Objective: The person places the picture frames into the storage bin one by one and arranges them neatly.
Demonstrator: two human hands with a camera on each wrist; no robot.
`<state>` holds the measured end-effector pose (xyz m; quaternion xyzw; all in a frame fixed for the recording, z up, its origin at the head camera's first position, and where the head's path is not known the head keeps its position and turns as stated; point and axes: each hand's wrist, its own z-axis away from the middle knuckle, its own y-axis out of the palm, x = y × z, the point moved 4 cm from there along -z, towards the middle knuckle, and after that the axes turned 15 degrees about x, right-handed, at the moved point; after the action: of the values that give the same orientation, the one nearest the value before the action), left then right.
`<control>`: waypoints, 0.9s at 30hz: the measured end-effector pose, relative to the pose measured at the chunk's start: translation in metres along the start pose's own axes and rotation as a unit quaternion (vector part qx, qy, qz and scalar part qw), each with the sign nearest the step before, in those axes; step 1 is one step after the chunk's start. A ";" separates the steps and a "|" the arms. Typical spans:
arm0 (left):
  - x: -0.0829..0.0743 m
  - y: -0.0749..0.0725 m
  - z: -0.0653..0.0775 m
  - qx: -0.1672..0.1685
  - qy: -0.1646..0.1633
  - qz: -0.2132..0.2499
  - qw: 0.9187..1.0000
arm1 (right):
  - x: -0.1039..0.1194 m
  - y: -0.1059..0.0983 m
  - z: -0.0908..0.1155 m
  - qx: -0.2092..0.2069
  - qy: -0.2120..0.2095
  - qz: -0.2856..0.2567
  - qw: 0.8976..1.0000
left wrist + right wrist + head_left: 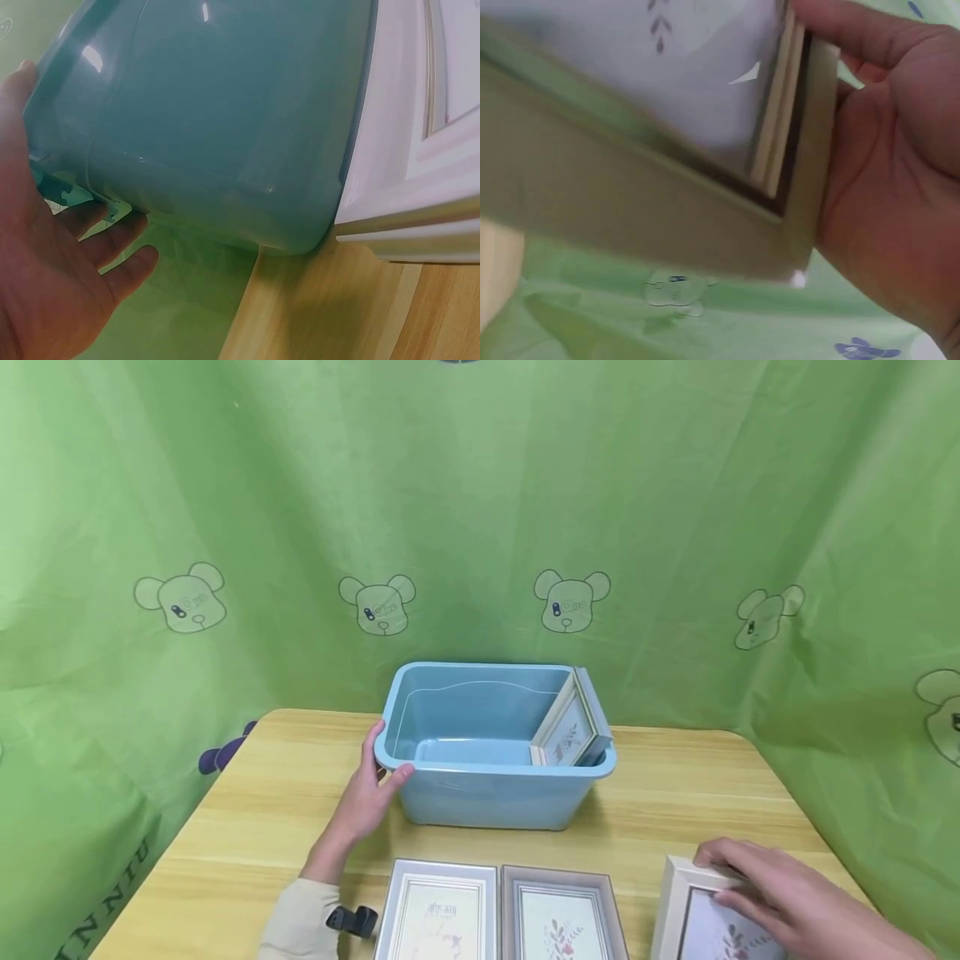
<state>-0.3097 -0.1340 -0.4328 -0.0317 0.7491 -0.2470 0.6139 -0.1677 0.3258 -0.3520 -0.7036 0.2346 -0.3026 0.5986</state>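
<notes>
A light blue plastic bin stands on the wooden table. My left hand grips its rim at the near left corner, thumb over the edge; in the left wrist view the other fingers spread outside the bin wall. My right hand holds a cream picture frame by its top and right side, at the table's right. The right wrist view shows that frame's deep edge tilted against the palm. Inside the bin, a picture frame with a plant print leans at the right end, a grey frame edge behind it.
Along the near side of the table lie a silver-white picture frame and a grey-brown one, side by side and face up. A green curtain with bear heads hangs behind the table and at both sides.
</notes>
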 end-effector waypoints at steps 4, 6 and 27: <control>-0.002 0.000 0.000 0.000 0.001 -0.001 1.000 | 0.009 -0.015 0.001 -0.022 -0.035 0.000 0.999; -0.002 0.000 -0.001 -0.001 0.005 -0.001 1.000 | 0.012 -0.024 0.001 -0.033 -0.039 -0.006 0.999; -0.003 0.000 0.001 0.001 0.002 0.000 1.000 | 0.025 -0.076 -0.020 -0.116 0.014 -0.010 0.993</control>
<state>-0.3082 -0.1335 -0.4301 -0.0306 0.7499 -0.2479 0.6126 -0.1664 0.3076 -0.2712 -0.7662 0.2694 -0.2895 0.5065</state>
